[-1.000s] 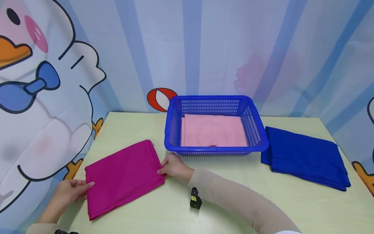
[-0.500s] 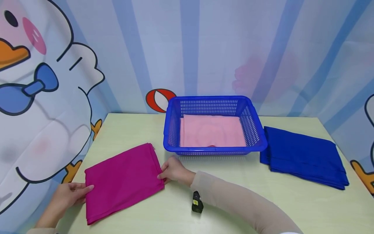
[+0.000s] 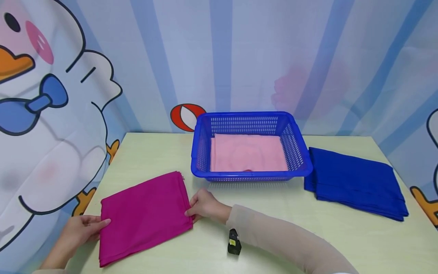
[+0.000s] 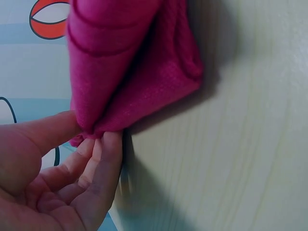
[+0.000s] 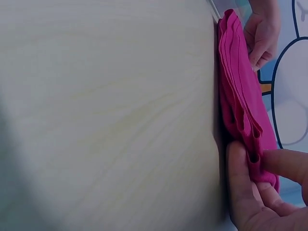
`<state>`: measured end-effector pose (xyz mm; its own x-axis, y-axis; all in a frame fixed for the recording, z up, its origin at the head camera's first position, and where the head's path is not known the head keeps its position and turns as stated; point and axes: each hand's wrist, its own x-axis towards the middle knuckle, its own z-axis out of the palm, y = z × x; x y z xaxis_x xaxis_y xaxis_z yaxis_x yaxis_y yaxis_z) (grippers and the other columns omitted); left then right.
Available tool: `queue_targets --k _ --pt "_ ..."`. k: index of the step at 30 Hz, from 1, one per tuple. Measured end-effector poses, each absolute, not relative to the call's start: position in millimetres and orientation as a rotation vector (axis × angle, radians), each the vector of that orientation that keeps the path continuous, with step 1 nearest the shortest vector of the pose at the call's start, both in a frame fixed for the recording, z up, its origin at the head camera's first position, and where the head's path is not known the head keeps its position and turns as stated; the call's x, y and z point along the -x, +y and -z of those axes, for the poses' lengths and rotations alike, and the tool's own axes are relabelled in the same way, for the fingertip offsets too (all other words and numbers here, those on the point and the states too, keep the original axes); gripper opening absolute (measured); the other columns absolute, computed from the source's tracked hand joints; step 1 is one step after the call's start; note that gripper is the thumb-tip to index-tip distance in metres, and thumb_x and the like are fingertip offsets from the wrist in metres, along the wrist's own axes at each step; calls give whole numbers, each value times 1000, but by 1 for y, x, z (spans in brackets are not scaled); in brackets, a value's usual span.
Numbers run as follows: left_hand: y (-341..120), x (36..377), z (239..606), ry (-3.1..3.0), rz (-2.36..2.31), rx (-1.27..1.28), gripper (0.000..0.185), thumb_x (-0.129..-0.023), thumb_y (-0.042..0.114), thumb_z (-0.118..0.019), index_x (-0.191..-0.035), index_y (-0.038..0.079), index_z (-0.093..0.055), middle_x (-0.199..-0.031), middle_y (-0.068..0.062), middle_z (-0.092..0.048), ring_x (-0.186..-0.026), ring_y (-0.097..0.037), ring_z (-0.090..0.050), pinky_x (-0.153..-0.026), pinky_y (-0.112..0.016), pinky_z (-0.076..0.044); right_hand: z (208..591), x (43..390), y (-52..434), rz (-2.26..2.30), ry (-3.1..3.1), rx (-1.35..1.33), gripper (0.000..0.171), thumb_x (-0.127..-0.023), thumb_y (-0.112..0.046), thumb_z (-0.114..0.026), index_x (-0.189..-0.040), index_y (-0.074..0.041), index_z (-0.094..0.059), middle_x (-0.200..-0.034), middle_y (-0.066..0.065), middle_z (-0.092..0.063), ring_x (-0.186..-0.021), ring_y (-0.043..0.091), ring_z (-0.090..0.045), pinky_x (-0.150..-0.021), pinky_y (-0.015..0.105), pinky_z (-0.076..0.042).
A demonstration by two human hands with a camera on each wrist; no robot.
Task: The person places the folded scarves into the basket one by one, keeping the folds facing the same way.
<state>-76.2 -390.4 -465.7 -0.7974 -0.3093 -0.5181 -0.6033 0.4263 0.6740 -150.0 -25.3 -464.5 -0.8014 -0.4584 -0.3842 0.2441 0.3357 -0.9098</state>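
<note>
A folded magenta cloth (image 3: 143,217) lies on the pale table (image 3: 273,213) at the front left. My left hand (image 3: 87,227) pinches its left corner between thumb and fingers; in the left wrist view the cloth (image 4: 130,72) meets the fingertips (image 4: 108,142). My right hand (image 3: 202,205) pinches the cloth's right edge; in the right wrist view the cloth (image 5: 240,96) sits between thumb and fingers (image 5: 240,163), with the left hand (image 5: 262,33) at its far end.
A blue plastic basket (image 3: 302,167) stands at the back middle with a pink cloth (image 3: 248,152) inside. A folded blue cloth (image 3: 356,182) lies to its right. A cartoon duck backdrop surrounds the table. A small black and yellow device (image 3: 234,242) hangs at my right wrist.
Both hands and the magenta cloth have slid slightly toward me; the grips are the same.
</note>
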Motion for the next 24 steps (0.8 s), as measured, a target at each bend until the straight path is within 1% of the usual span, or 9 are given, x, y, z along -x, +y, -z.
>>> queue_targets --k 8,10,12,14,16,18,19,20,24 --pt "-388 76 465 2379 -1309 777 81 -78 45 -84 -120 -19 -57 -82 -3 -69 -68 -15 -68 -64 -29 -60 465 147 -24 1534 2000 201 11 -78 12 -77 -73 10 -68 -67 16 -69 -56 22 -68 -57 36 -60" --pt "-388 76 465 2380 -1313 776 80 -77 45 -85 -118 -19 -58 -81 -2 -69 -67 -15 -67 -64 -29 -60 464 146 -24 1528 2015 211 10 -79 12 -77 -74 10 -69 -67 15 -69 -56 21 -68 -56 34 -60" --pt "-388 76 465 2376 -1327 771 79 -76 45 -85 -116 -18 -60 -80 -2 -69 -67 -15 -68 -64 -29 -60 464 146 -24 1510 2047 234 9 -79 10 -78 -74 8 -70 -65 11 -68 -54 18 -65 -55 30 -59" --pt "-388 75 465 2373 -1335 770 78 -76 45 -86 -114 -18 -61 -79 -1 -69 -67 -15 -68 -64 -29 -60 463 145 -24 1490 2083 258 10 -79 8 -79 -73 7 -71 -63 6 -65 -53 13 -60 -52 23 -55" --pt "-388 75 465 2367 -1347 769 75 -77 44 -86 -113 -17 -62 -79 -1 -69 -67 -15 -68 -64 -29 -60 462 145 -25 1473 2117 277 14 -79 6 -80 -69 4 -69 -60 2 -61 -53 10 -54 -49 18 -47" --pt "-388 74 464 2365 -1347 767 73 -77 43 -85 -112 -17 -62 -79 -1 -69 -67 -15 -68 -64 -29 -60 461 145 -26 1470 2132 283 21 -80 3 -80 -65 0 -66 -58 0 -57 -53 9 -49 -47 17 -41" --pt "-388 74 464 2365 -1347 768 72 -78 43 -85 -112 -16 -63 -79 -1 -68 -67 -15 -67 -64 -29 -60 461 145 -26 1479 2124 279 24 -81 1 -80 -64 -1 -64 -58 0 -55 -53 9 -49 -47 17 -40" --pt "-388 74 464 2365 -1345 768 72 -78 43 -85 -112 -16 -63 -79 -1 -68 -68 -15 -67 -64 -29 -60 461 146 -27 1492 2112 272 26 -82 -1 -80 -63 -3 -62 -58 0 -54 -54 9 -48 -48 18 -41" --pt "-388 74 463 2368 -1336 770 71 -78 44 -85 -111 -15 -64 -79 0 -68 -68 -14 -67 -65 -28 -60 463 147 -28 1564 2042 217 33 -86 -5 -78 -62 -6 -56 -61 0 -52 -56 10 -51 -53 23 -52"
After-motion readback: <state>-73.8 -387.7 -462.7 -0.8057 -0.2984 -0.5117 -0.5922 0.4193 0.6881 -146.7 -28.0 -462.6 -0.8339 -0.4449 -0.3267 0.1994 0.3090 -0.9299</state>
